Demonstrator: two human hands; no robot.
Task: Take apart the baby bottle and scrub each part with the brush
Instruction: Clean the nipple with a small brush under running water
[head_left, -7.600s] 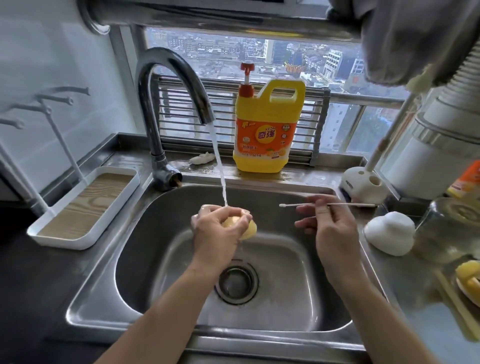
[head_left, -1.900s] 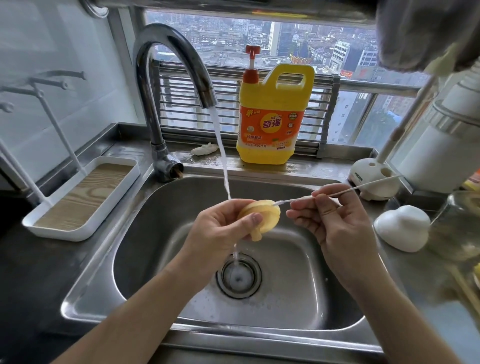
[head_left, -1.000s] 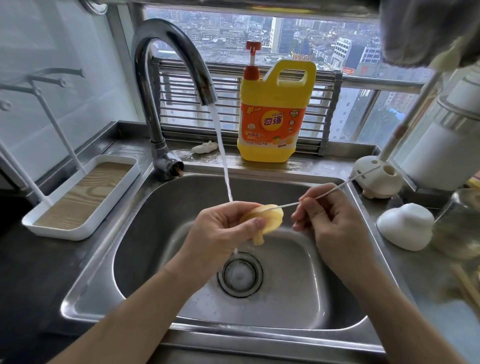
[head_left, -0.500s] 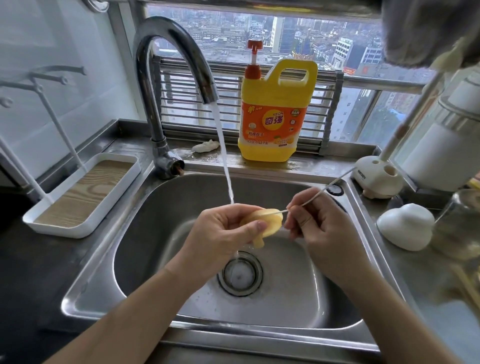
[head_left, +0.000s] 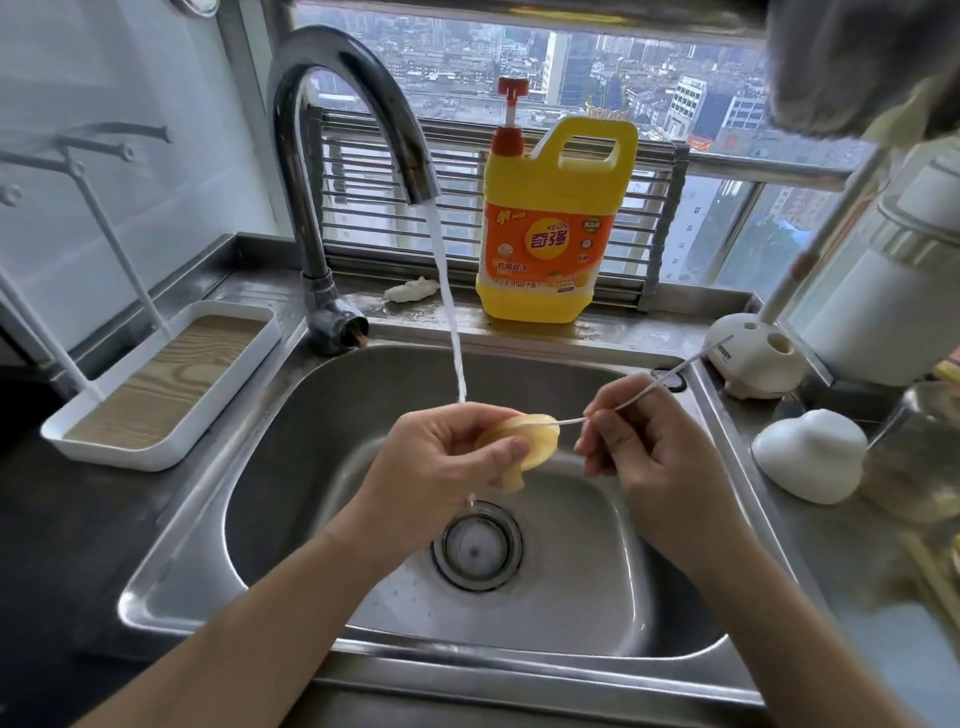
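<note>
My left hand (head_left: 441, 467) grips a yellowish soft bottle nipple (head_left: 535, 444) over the steel sink (head_left: 363, 395), just beside the running water stream (head_left: 454, 343). My right hand (head_left: 644, 441) pinches a thin white brush (head_left: 660, 382) whose tip goes into the nipple. The brush's handle slants up to the right. A white domed bottle cap (head_left: 808, 454) sits on the counter to the right. A clear glass bottle body (head_left: 914, 452) stands blurred at the right edge.
The tap (head_left: 332, 156) arches over the sink's back left. A yellow detergent jug (head_left: 550, 228) stands on the sill. A white drying rack tray (head_left: 171, 374) lies left of the sink. A white brush holder (head_left: 753, 358) sits at the sink's back right corner. The drain (head_left: 475, 545) is below my hands.
Since the earliest frame the nipple left the stream and the brush tip went into it. Over the last second my right hand slid closer to the nipple, pushing the brush further in.
</note>
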